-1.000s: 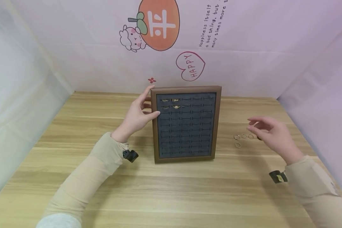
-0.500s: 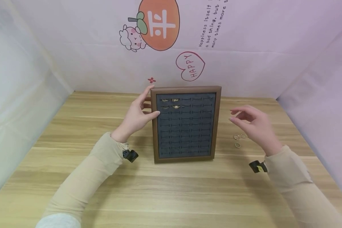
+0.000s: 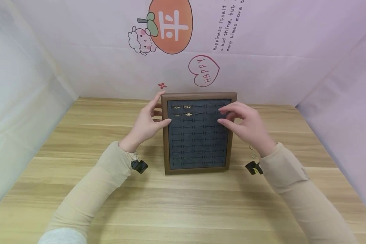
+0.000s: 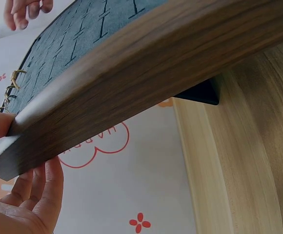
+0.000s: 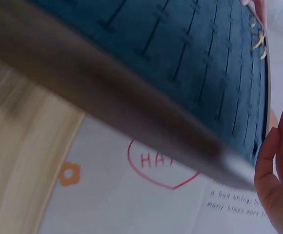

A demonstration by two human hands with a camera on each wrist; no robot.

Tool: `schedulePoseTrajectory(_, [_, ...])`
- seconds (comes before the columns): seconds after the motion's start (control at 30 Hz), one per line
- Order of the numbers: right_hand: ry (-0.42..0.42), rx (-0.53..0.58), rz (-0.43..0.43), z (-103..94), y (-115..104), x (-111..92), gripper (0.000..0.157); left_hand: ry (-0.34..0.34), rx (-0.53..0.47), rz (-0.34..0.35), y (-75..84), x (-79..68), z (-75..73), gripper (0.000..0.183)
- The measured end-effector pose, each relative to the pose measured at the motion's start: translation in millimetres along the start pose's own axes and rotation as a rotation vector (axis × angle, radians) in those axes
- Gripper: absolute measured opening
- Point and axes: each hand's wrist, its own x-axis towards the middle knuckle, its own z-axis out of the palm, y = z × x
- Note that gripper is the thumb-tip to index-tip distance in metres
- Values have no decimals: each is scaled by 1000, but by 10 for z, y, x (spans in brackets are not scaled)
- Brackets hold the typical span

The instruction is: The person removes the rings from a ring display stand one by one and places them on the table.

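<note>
- A ring board point(image 3: 198, 142) with a brown wooden frame point(image 3: 197, 171) is being stood up, leaning slightly back, near the middle of the wood-grain table point(image 3: 183, 210).
- Its left side, near the top corner, is being gripped by the left hand point(image 3: 147, 123): the thumb is being laid over the front, and the fingers are being curled behind.
- The board's upper right part is being partly covered by the right hand point(image 3: 247, 123), whose thumb and forefinger are being bent towards each other with a narrow gap showing; whether a ring is being pinched, or the board touched, cannot be told.
- Gold-coloured rings point(image 3: 188, 114) are being held in slots at the upper left, two in the top row and at least two in the second.
- Loose rings point(image 3: 254, 155) are being partly hidden by the right wrist, on the table right of the board.
- Beige sleeves point(image 3: 94, 189) and small black wrist cameras point(image 3: 139, 166) are being worn on both arms.
- Behind, a red heart reading "HAPPY" point(image 3: 203, 70) is being shown on a pale backdrop point(image 3: 262, 74).
</note>
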Motion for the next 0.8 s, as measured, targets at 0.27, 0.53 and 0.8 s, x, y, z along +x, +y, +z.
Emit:
schedulePoseTrajectory(0.27, [-12,-10,-69,234,-162,174,28,2,-6,-2,6,-12,-8,84])
schedulePoseTrajectory(0.53, [-39,-16,-46,424,-300,277,28,2,0,-2,14,-14,-5,84])
schedulePoseTrajectory(0.8, [-32,-98,-86,585,-349,309,23,0,-11,4,15,-15,-9,84])
